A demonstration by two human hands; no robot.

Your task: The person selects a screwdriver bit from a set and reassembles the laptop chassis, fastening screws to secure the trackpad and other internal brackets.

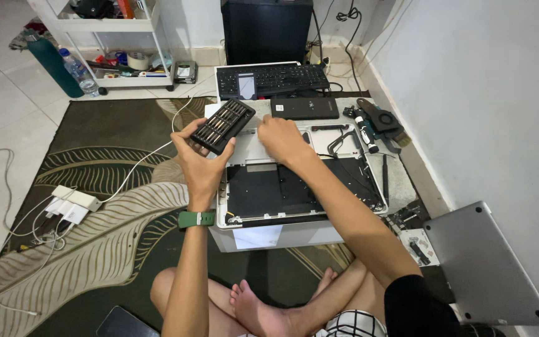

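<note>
A: Starting with the largest thing, what is seen?

B: A patterned rug point(95, 206) is spread over the tiled floor, and a low white table point(269, 237) is set on it. An opened laptop point(301, 187) is laid on the table, its dark insides exposed. Its grey bottom cover point(481, 262) is propped at the right, well apart. A keyboard point(269, 78) is placed behind the laptop.

A: And the hands?

B: A bit case point(223, 126) is held up by the left hand point(201, 165), above the laptop's left edge; it is clasped from below, fingers wrapped round its long sides. The right hand point(282, 140) is lowered onto the laptop's rear part, loosely closed; whether anything is pinched in it cannot be told.

A: How is the case judged to handle?

B: It is judged stiff, light and fairly smooth. The bits are small and loose-fitting, so it is best kept level and gripped by its long edges.
</note>
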